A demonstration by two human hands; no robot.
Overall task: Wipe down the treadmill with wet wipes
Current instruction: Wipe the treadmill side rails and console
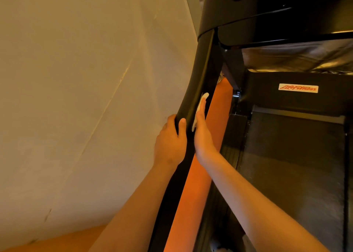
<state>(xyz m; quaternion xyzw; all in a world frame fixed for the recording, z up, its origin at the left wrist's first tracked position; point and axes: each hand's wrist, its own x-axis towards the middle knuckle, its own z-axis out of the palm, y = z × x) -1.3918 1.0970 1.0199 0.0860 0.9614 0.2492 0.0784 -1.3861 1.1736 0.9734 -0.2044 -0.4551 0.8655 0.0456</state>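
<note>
The treadmill's black upright post [202, 74] runs from the console at the top down through the middle of the view. My left hand [170, 143] grips the post from the left, thumb wrapped over its front. My right hand [202, 135] lies flat against the post's right face with straight fingers, pressing a white wet wipe [202, 101] onto it. The wipe shows above and beside my fingers. The black running belt [294, 166] lies to the right below.
A pale wall [76, 99] fills the left side, close to the post. The black console [277, 13] overhangs at top right. A motor cover with a white logo plate [298, 88] sits ahead of the belt. Orange floor [193, 194] shows between post and deck.
</note>
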